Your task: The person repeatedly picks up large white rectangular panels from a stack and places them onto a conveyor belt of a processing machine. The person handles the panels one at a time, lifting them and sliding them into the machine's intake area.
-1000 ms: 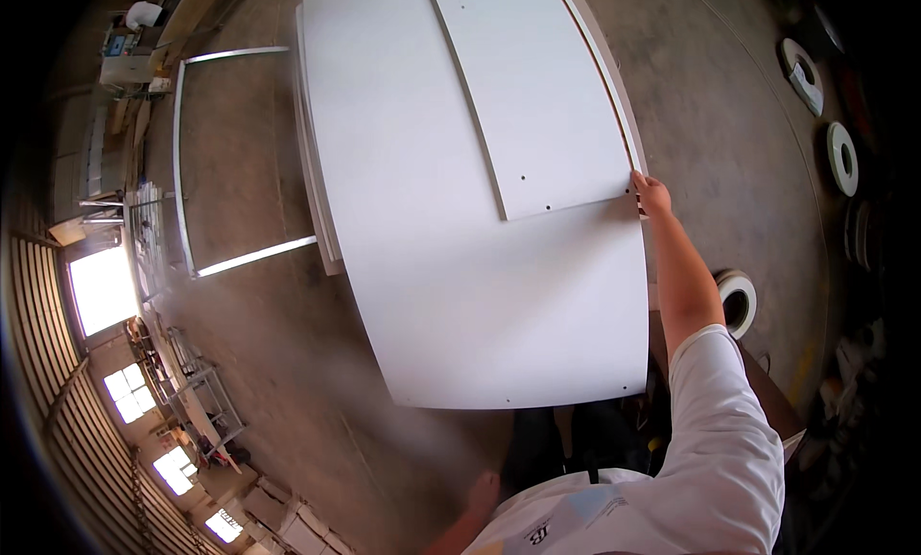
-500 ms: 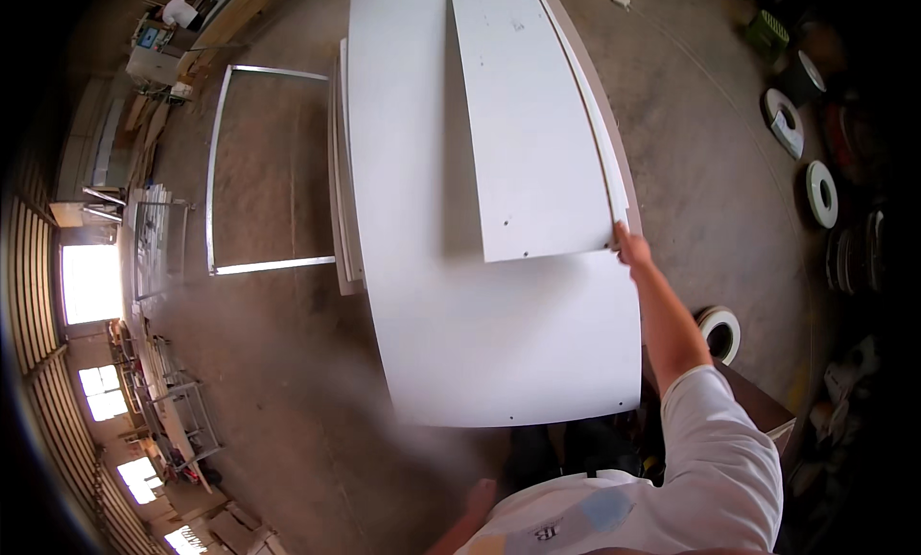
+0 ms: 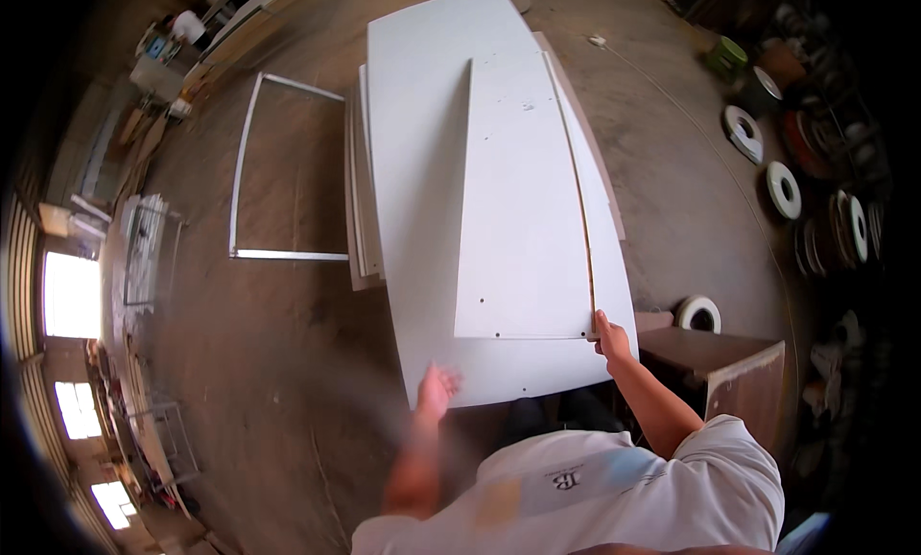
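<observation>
My right hand (image 3: 611,338) grips the near right corner of a narrow white panel (image 3: 523,210), thumb on top and the other fingers partly hidden below. Small dark holes dot the panel's near end, and a brown raw edge runs down its right side. Beneath it lies a larger white board (image 3: 413,171), on a stack of boards. The narrow panel is raised off this board along its left side, where a shadow falls. My left hand (image 3: 438,387), slightly blurred, is over the larger board's near left corner, fingers apart and holding nothing.
A metal frame (image 3: 243,171) lies on the floor left of the stack. To the right stand a brown cabinet (image 3: 715,349) and several rolls of edging, among them a white roll (image 3: 784,190). At the far left, a person (image 3: 189,25) is near some equipment.
The narrow panel has come toward me with my right hand on its corner. My left hand has risen from low by my body to the larger board's near left corner.
</observation>
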`<state>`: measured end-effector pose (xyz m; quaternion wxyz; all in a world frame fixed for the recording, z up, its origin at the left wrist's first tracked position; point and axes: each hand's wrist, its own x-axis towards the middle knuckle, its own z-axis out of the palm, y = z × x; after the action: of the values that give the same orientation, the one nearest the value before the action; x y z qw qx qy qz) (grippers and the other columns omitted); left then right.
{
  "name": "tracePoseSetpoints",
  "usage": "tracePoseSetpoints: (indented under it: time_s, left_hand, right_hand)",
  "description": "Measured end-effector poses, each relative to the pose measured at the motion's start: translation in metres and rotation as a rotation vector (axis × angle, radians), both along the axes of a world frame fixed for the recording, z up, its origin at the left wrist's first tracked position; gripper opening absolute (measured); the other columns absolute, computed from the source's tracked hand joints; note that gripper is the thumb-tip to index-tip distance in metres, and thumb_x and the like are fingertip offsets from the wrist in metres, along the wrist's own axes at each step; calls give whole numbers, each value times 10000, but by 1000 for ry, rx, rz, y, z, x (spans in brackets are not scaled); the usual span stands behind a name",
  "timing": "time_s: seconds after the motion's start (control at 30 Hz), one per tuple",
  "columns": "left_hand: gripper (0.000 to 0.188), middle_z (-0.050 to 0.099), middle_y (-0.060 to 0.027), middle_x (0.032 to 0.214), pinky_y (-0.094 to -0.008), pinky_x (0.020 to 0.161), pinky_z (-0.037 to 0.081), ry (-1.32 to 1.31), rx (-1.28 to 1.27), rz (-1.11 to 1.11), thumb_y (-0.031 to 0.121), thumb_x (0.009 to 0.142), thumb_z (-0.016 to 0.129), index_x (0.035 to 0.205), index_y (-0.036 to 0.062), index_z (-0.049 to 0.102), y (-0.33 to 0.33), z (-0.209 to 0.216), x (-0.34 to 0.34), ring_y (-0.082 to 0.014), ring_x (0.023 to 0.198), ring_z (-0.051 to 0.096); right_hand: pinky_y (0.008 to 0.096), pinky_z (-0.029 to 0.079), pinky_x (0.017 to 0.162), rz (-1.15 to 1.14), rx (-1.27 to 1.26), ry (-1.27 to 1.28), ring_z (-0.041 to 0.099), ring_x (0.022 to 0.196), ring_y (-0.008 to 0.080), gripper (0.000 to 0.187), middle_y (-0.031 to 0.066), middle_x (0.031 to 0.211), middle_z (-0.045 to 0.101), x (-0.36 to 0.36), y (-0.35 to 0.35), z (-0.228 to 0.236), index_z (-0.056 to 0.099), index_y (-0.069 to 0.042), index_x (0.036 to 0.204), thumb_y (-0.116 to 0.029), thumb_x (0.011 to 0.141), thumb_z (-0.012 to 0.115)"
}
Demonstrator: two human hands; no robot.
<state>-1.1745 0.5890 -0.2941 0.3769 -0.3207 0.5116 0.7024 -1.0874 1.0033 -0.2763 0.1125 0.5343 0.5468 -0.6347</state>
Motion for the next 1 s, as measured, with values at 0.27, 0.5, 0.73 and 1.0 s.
tracePoseSetpoints:
  time_s: [0.27,0.5,0.73,1.0]
  left_hand:
    - [442,629,-109,1192,-410,961,477,40,157,-530,283,927,626,1261,10,529,82,46,5,-261,1113,600]
    - [526,547,-106,1320,-429,1057,411,-47,483,-534,207,918,638,1371,47,424,164,118,122,-260,1233,519]
    - [393,622,-64,1208,-371,915,480,-287,541,-852,326,960,591,1276,106,512,249,141,252,-203,1110,593]
    - [353,691,-23,926,-336,708,484,-172,374,-953,460,954,565,1032,121,627,322,100,291,-187,891,662]
  right_hand:
    - [276,297,448,-247,124,13,399,469,100,543,10,592,481,141,-14,101,638,2,764,-526,893,618]
    - [267,429,615,-837,-48,375,515,661,102,305,-7,766,550,232,-22,117,626,-81,908,-383,909,667]
    - [333,488,810,-622,-38,509,629,902,205,396,117,982,670,306,-58,154,638,61,1082,-243,836,697]
    - [296,493,652,-963,252,350,619,708,143,307,76,825,665,483,-5,194,662,30,924,-264,847,709]
